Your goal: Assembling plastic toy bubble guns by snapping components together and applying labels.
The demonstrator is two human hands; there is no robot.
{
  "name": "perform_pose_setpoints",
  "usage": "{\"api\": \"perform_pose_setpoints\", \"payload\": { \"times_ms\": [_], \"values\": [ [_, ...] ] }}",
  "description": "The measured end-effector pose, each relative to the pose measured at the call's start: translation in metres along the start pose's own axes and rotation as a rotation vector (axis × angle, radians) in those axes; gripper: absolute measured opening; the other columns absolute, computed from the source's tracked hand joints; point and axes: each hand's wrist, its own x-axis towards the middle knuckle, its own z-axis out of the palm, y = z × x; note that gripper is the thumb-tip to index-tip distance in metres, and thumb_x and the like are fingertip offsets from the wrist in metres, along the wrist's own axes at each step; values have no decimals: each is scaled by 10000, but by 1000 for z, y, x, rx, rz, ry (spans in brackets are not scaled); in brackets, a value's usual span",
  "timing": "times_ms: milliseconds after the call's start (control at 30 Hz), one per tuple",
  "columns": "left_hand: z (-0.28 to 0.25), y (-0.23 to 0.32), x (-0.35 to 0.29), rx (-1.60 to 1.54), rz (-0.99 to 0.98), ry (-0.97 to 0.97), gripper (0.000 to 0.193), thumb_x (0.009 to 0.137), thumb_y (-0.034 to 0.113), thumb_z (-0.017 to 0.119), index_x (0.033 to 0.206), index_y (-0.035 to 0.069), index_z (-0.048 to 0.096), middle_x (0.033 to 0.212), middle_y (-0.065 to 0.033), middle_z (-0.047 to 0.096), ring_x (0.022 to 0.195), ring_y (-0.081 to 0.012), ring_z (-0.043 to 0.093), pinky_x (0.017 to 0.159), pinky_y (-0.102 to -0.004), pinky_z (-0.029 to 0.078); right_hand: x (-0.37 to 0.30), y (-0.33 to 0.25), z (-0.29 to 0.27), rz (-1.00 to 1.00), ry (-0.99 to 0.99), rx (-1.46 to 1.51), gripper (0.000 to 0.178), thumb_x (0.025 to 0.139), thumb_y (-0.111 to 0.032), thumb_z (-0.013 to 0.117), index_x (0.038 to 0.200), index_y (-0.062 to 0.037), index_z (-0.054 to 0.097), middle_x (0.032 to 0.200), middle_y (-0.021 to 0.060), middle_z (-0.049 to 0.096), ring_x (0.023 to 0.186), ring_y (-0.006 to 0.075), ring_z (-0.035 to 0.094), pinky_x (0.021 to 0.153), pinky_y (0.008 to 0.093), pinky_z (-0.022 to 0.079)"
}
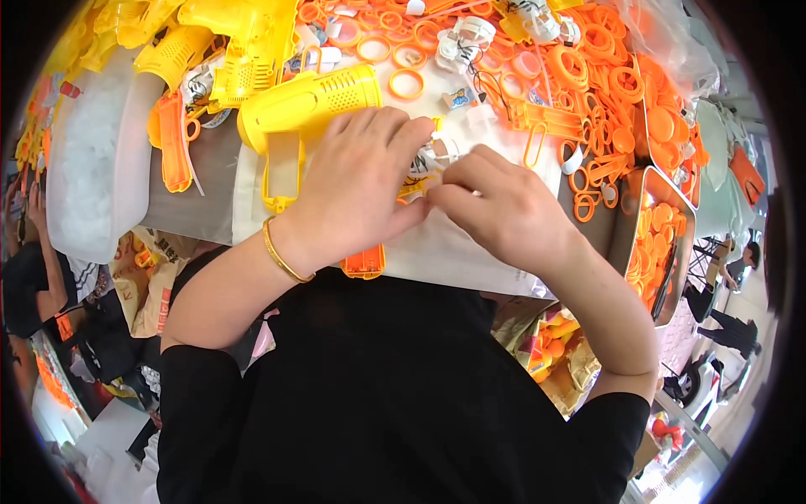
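Yellow plastic housing (311, 102), set just beyond L hand (353, 176), closes off the far-L side of the work zone; its frame-like handle (281, 172) runs back toward the body. L hand pose: palm down, forearm from lower L, fingers arched fwd, thumb and index spread. White wired mechanism (445, 149), partly hidden, sits btwn the hands, over the white sheet (478, 260). R hand (504, 206) pose: forearm from lower R, wrist turned inward, fingers curled, thumb and index tips pressed close near L thumb. From my remote stn I can't confirm what R tips pinch, nor whether L fingers grip the mech.

Surroundings: orange shell (365, 263) shows below L hand; translucent bin (126, 168) at far L; orange ring pile (592, 55) at upper R; metal tray (692, 225) of orange parts at R.

Qty: hands, 2; bracelet (281, 254) on L wrist, 1; bin, 1; shell below L hand, 1; other white wired units (464, 44) beyond, min. 2; rings, too many for me to count.
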Motion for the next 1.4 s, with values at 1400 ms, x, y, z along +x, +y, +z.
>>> {"api": "perform_pose_setpoints", "payload": {
  "times_ms": [1400],
  "values": [
    [3, 0, -6, 19, 3, -28, 740, 605, 207, 698, 1299, 90, 466, 1049, -93, 513, 944, -261, 525, 866, -375, 402, -22, -11, 18, 370, 113, 96, 201, 643, 52, 701, 745, -55, 564, 726, 62, 527, 593, 190, 572, 529, 291, 478]
  ]
}}
